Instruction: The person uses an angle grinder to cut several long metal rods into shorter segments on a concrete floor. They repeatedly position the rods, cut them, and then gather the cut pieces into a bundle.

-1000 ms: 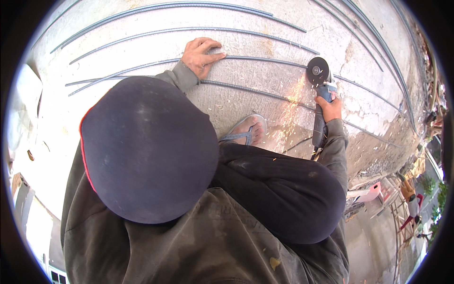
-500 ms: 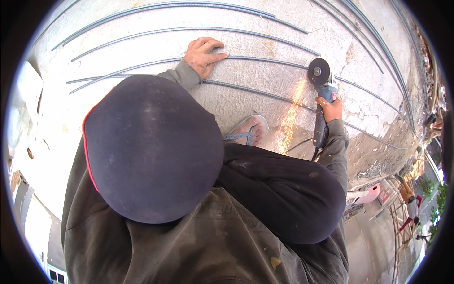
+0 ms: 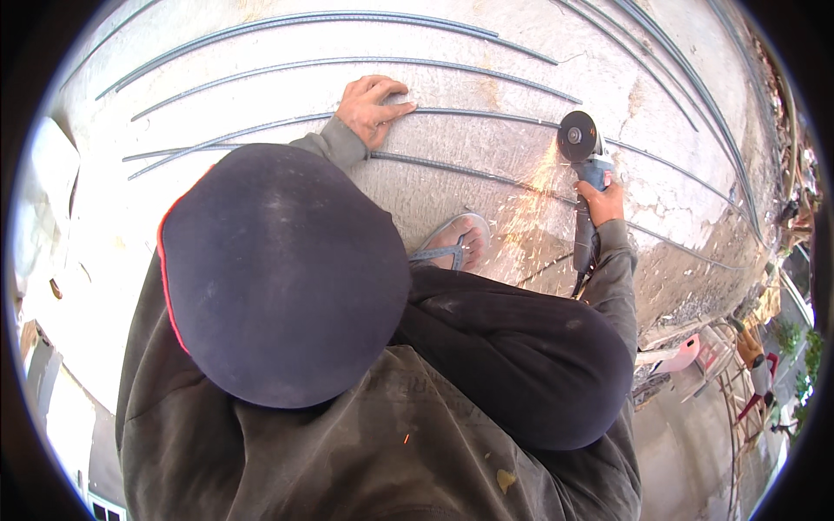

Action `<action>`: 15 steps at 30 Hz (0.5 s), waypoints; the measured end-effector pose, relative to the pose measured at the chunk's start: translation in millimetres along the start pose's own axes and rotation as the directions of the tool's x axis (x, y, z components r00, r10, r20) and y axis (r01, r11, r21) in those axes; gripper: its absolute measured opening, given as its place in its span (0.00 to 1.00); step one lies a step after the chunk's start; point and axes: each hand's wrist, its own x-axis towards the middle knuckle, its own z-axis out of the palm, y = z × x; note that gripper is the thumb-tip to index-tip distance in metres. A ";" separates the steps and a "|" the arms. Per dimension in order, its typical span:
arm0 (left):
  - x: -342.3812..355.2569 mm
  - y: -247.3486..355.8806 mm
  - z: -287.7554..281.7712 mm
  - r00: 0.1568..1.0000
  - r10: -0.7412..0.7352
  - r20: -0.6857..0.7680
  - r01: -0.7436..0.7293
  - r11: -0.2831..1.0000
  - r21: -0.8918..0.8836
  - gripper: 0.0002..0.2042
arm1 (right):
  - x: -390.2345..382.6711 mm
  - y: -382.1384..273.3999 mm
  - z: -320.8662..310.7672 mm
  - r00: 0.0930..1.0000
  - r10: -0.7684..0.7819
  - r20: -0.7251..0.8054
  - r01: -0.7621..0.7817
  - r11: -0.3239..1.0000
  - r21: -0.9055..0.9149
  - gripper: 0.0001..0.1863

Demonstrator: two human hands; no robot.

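Observation:
My right hand (image 3: 601,201) is wrapped round the body of an angle grinder (image 3: 585,236), just behind its head. The dark cutting disc (image 3: 577,136) meets a long ribbed steel rebar (image 3: 486,114) lying on the concrete. Orange sparks (image 3: 539,187) spray from the contact down toward my sandalled foot (image 3: 473,239). Farther left, my left hand (image 3: 375,108) grips the same rebar against the ground, fingers bent and thumb pointing along it. A second rebar (image 3: 452,168) runs nearer me, passing under the sparks. The undersides of the left fingers are hidden.
More rebars (image 3: 347,61) lie across the far concrete, and a bundle (image 3: 695,74) curves along the right. The grinder's cord (image 3: 578,285) trails toward my knee. A pink and white object (image 3: 682,356) sits at the right. My dark cap (image 3: 287,278) blocks the near left.
The view has shifted slightly. The grinder stays at the rebar in my right hand, and the sparks now spread wider. My left hand keeps its place on the bar.

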 end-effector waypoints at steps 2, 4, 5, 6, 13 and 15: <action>-1.4 2.1 0.5 1.000 -0.007 -0.010 0.007 1.000 -0.021 0.20 | -6.4 8.6 -1.0 0.999 0.040 0.011 -0.041 0.996 0.078 0.20; -2.8 0.9 -0.9 0.999 -0.007 -0.031 0.007 1.000 -0.017 0.20 | -26.4 -3.0 5.2 0.993 0.114 0.040 -0.121 0.953 0.277 0.20; -7.8 -1.4 0.9 0.999 -0.012 -0.046 0.011 1.000 -0.011 0.20 | -45.9 -17.7 3.8 0.982 0.176 0.062 -0.186 0.890 0.415 0.21; -8.2 -0.8 0.3 0.999 -0.008 -0.050 0.008 1.000 -0.007 0.20 | -56.1 -2.4 12.3 0.985 0.151 -0.083 -0.098 0.887 0.452 0.26; 4.5 1.1 -4.2 0.996 0.063 -0.066 -0.065 0.997 -0.031 0.17 | -175.8 9.1 19.6 0.984 0.140 -0.111 0.071 0.264 0.962 0.39; 6.6 0.5 -3.3 0.997 0.058 -0.056 -0.058 0.998 -0.004 0.16 | -197.0 16.9 22.2 0.974 0.151 -0.170 0.137 0.203 0.970 0.38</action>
